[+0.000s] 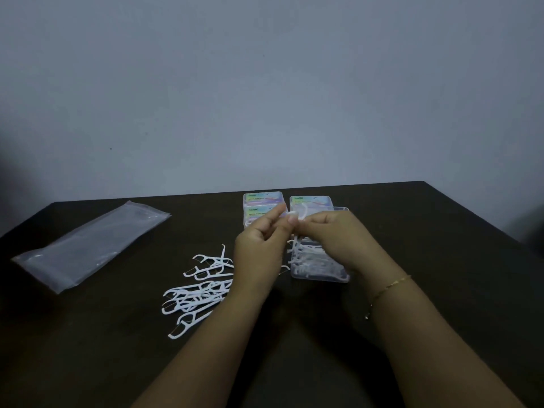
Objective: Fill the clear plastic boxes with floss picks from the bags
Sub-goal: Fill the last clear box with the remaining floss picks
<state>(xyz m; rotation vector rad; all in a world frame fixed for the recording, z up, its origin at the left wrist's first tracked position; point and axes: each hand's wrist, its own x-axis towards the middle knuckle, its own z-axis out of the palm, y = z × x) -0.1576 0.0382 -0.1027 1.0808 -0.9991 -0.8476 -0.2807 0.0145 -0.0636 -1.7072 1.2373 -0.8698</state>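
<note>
Both my hands meet above an open clear plastic box (321,272) that holds several white floss picks. My left hand (260,245) and my right hand (332,234) pinch a bunch of floss picks (298,214) between their fingertips, just over the box. A loose pile of white floss picks (195,293) lies on the dark table (294,348) to the left of my left wrist. A flat clear plastic bag (88,245) lies at the far left.
Closed labelled plastic boxes (263,203) stand in a stack at the table's back, with another labelled box (312,201) to their right behind my hands. A grey wall rises behind the table. A thin bracelet circles my right wrist.
</note>
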